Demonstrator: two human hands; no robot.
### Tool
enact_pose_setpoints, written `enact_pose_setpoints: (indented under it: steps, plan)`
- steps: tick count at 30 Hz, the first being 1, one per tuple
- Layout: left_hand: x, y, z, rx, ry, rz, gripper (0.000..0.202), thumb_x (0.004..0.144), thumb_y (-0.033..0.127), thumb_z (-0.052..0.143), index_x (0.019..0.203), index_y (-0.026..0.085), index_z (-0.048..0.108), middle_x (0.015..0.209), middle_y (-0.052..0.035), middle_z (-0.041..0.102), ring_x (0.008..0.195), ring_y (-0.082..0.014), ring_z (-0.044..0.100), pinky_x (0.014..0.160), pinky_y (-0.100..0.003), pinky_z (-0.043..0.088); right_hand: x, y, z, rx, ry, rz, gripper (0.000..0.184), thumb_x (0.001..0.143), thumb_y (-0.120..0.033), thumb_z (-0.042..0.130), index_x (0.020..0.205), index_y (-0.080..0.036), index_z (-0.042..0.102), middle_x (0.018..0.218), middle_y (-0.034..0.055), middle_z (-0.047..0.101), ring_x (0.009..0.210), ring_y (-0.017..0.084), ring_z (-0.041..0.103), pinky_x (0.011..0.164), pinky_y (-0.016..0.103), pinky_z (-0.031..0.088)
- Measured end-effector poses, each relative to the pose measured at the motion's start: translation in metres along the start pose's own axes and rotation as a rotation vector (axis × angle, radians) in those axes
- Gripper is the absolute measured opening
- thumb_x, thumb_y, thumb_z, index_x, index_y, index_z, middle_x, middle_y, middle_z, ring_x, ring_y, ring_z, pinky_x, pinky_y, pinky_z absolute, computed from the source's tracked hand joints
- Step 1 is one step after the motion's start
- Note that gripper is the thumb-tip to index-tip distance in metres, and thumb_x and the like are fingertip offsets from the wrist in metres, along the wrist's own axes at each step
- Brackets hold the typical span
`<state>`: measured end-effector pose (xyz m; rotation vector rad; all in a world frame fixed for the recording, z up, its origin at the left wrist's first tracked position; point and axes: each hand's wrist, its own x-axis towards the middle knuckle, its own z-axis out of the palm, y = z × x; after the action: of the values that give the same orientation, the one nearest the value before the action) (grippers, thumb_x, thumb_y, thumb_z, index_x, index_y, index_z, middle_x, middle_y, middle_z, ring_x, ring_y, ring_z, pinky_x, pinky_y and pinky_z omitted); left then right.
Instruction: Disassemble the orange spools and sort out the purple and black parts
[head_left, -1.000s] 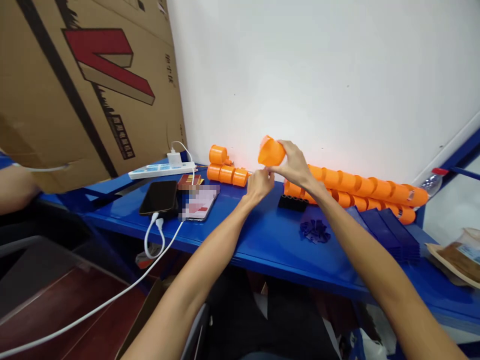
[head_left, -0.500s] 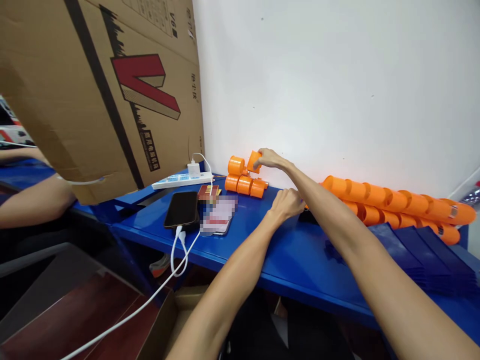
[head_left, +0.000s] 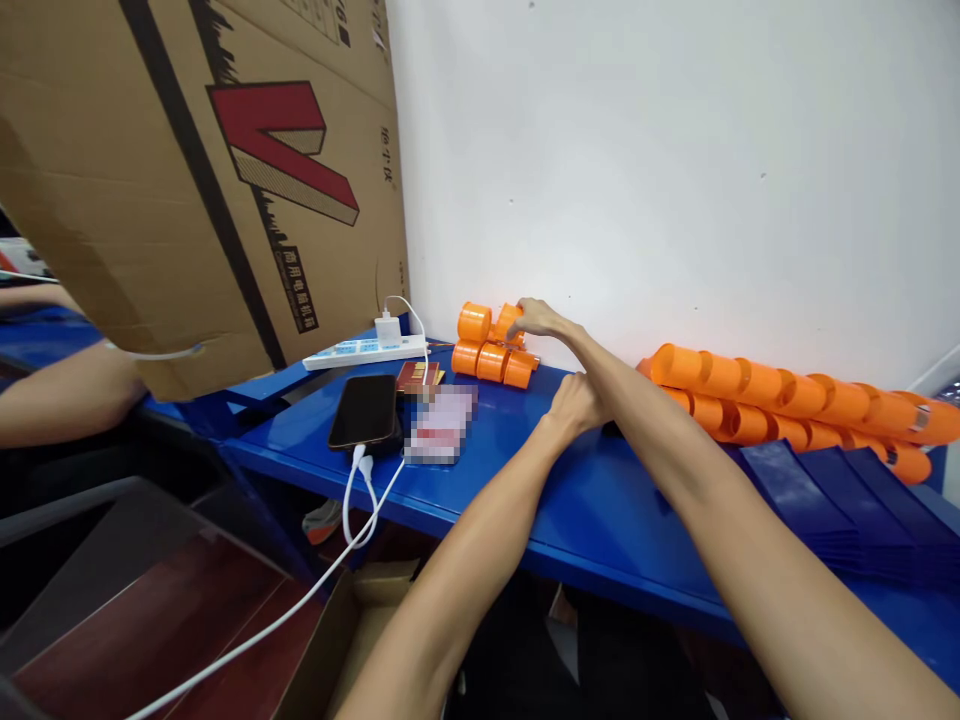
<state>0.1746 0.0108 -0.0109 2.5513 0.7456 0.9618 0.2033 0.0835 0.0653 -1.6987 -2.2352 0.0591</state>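
Observation:
My right hand point(head_left: 541, 319) reaches across to the left and grips an orange plastic cup point(head_left: 508, 322), holding it on top of a small pile of orange cups point(head_left: 489, 360) that lie against the white wall. My left hand point(head_left: 576, 402) rests curled on the blue shelf point(head_left: 525, 470) under my right forearm, beside a small black object that is mostly hidden; its fingers are out of sight. Long rows of nested orange cups point(head_left: 787, 405) lie along the wall at the right.
A black phone point(head_left: 365, 411) on a white cable, a blurred card point(head_left: 440, 424), a small red box point(head_left: 418, 375) and a white power strip point(head_left: 365, 349) lie on the shelf's left part. A big cardboard box point(head_left: 187, 170) leans at left. Another person's arm point(head_left: 67, 395) shows far left. Blue sheets point(head_left: 825, 500) are stacked at right.
My right hand carried the orange cup from mid-shelf leftward and set it down onto the small pile by the wall. My left hand drew back toward the black object.

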Motion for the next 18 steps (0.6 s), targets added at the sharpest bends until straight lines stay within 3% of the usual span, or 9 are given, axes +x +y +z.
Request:
enact_pose_setpoints:
  steps: [3, 8, 12, 18]
  plan:
    - [0.000, -0.003, 0.003, -0.063, 0.051, 0.027, 0.036, 0.098, 0.043, 0.056, 0.122, 0.021, 0.070, 0.114, -0.0135, 0.077, 0.106, -0.0338, 0.071, 0.095, -0.044, 0.056, 0.033, -0.002, -0.020, 0.013, 0.001, 0.082, 0.068, 0.069, -0.043, 0.092, 0.125, -0.012, 0.068, 0.115, 0.0173, 0.074, 0.113, 0.033, 0.062, 0.083, 0.036, 0.052]
    - [-0.001, -0.007, 0.007, -0.092, 0.096, 0.055, 0.031, 0.096, 0.038, 0.059, 0.119, 0.019, 0.069, 0.117, -0.0138, 0.076, 0.106, -0.0331, 0.070, 0.098, -0.045, 0.055, 0.046, -0.002, -0.007, 0.005, -0.036, 0.143, 0.051, 0.071, -0.032, 0.090, 0.112, -0.012, 0.067, 0.110, 0.0138, 0.074, 0.093, 0.025, 0.065, 0.073, 0.032, 0.048]
    - [-0.002, -0.008, 0.008, -0.052, 0.091, 0.079, 0.032, 0.098, 0.036, 0.057, 0.122, 0.018, 0.068, 0.123, -0.0140, 0.075, 0.114, -0.0311, 0.067, 0.103, -0.043, 0.052, 0.046, 0.000, -0.001, -0.038, -0.044, 0.120, 0.049, 0.075, -0.033, 0.088, 0.112, -0.013, 0.064, 0.115, 0.0134, 0.072, 0.093, 0.022, 0.063, 0.074, 0.030, 0.047]
    - [-0.001, -0.002, 0.001, 0.030, -0.004, 0.024, 0.031, 0.098, 0.030, 0.057, 0.122, 0.015, 0.070, 0.123, -0.0152, 0.075, 0.112, -0.0312, 0.067, 0.101, -0.041, 0.050, 0.038, -0.002, 0.004, -0.054, -0.017, 0.105, 0.063, 0.078, -0.043, 0.088, 0.125, -0.012, 0.060, 0.118, 0.0134, 0.072, 0.104, 0.022, 0.058, 0.089, 0.031, 0.045]
